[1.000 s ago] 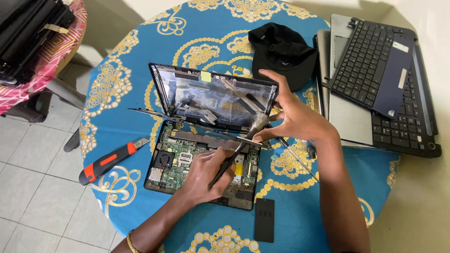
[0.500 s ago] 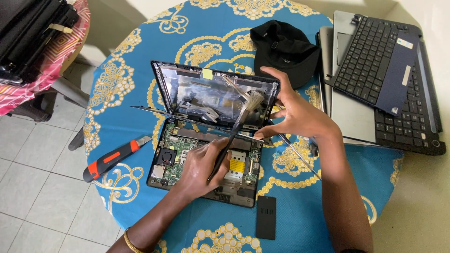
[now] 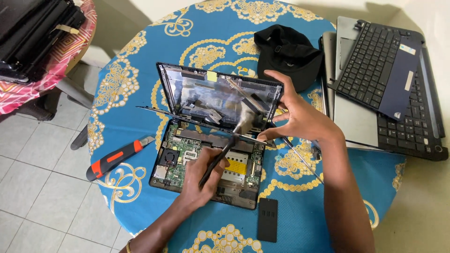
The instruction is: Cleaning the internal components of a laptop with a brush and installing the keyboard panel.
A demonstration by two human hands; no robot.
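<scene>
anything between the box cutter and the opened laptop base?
No. In the head view only bare blue patterned tablecloth lies between the orange box cutter and the opened laptop base; they sit apart.
</scene>
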